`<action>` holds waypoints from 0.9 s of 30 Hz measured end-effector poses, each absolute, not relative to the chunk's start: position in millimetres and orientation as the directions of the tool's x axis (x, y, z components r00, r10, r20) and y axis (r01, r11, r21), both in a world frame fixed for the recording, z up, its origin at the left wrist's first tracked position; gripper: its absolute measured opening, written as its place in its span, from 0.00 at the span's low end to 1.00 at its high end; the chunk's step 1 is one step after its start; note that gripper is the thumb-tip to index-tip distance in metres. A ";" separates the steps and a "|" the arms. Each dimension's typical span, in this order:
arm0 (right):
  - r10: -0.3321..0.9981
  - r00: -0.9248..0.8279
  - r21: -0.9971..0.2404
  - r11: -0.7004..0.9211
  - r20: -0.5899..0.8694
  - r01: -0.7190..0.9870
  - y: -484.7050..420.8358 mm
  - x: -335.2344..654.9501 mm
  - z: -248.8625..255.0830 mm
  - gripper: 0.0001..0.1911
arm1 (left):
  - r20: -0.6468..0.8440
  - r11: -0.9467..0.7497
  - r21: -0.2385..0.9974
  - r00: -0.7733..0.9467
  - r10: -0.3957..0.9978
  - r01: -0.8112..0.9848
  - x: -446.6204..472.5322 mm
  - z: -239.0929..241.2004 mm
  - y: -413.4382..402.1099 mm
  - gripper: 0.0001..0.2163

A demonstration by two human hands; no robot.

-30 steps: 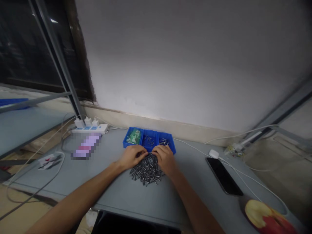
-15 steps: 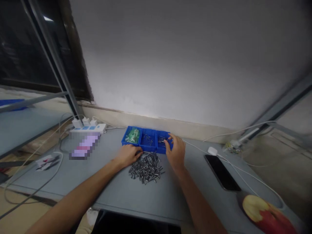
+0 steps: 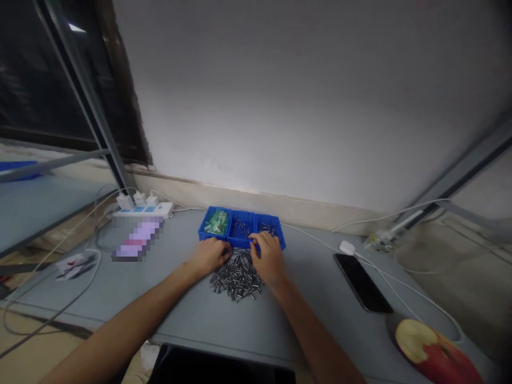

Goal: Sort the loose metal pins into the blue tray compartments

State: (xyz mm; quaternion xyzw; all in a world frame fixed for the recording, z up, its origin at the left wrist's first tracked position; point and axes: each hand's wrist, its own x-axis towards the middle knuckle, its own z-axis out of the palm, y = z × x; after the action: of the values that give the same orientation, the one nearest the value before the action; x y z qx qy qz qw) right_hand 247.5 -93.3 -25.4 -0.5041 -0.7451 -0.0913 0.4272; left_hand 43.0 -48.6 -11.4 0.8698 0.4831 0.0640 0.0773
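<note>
A heap of small grey metal pieces [image 3: 237, 280], slim and screw-like, lies on the grey tabletop. Behind it stand three blue bins side by side. The left bin [image 3: 203, 233] holds green and clear small parts, and a few slim metal pieces lie in the middle bin [image 3: 240, 241]. More metal pieces sit in the right bin [image 3: 276, 221], partly covered by my hand. My left hand [image 3: 210, 255] rests at the heap's upper left edge, fingers curled in; anything in them is hidden. Over the heap's upper right edge is my right hand [image 3: 269, 258], thumb and fingertips apart.
A white power strip [image 3: 162, 209] with plugs and a blurred purple object [image 3: 140, 239] are at the left, near crumpled wrapping [image 3: 74, 265]. On the right lie a black phone [image 3: 364, 282], a white earbud case [image 3: 346, 247], cables and a red-yellow apple-like shape [image 3: 436, 349]. A wall stands behind.
My right hand has moved left and toward me, from the right bin to the heap's upper right edge. My left hand stays at the heap's left.
</note>
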 end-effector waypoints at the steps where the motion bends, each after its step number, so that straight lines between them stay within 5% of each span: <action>1: 0.678 -0.138 -0.291 0.479 0.722 0.829 -93.4 246.8 -25.4 0.10 | 0.034 -0.518 0.197 0.522 0.852 0.832 43.2 -11.2 -48.0 0.09; 27: 0.769 -0.353 -0.206 0.523 0.533 0.827 -96.9 250.2 -24.4 0.06 | 0.193 -0.700 0.336 0.682 0.706 0.630 38.1 -10.1 -52.8 0.09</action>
State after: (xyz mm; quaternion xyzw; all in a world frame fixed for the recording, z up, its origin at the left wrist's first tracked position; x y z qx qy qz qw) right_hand 250.2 -96.9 -24.4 -0.4859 -0.8211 -0.0492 0.2955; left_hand 38.1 -52.8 -10.1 0.9089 0.3673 0.1555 0.1218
